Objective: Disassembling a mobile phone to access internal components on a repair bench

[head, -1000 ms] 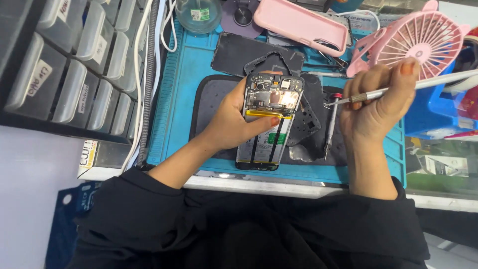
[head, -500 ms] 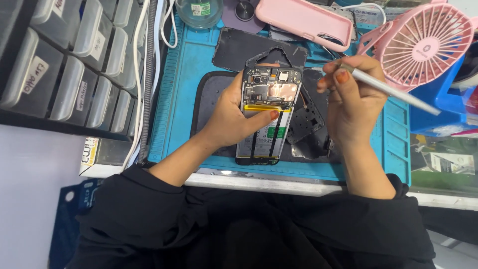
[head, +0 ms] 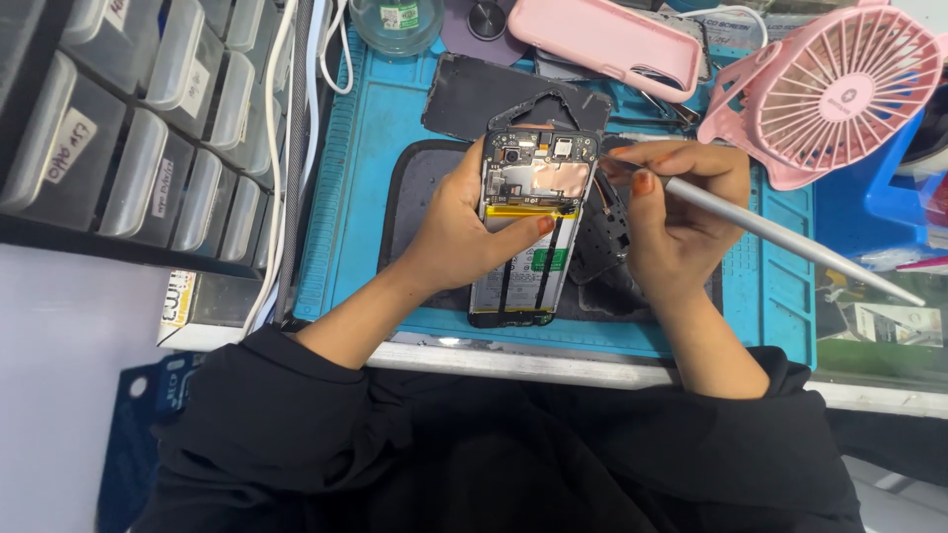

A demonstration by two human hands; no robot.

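My left hand (head: 456, 225) grips an opened phone (head: 533, 222) with its back off, circuit board and battery exposed, held above a dark work pad (head: 415, 188). My right hand (head: 681, 212) holds a long silver screwdriver (head: 790, 240) like a pen, its tip at the phone's upper right edge. A black inner frame piece (head: 604, 229) lies on the pad just right of the phone, partly under my right hand.
A blue repair mat (head: 360, 138) covers the bench. A pink fan (head: 839, 89) stands at the right, a pink phone case (head: 607, 38) and a dark back cover (head: 474, 94) behind. Grey parts drawers (head: 118, 128) and white cables (head: 281, 148) are at the left.
My right hand came in from the right beside the fan to the phone, bringing the screwdriver tip to its upper right edge. The left hand kept holding the phone.
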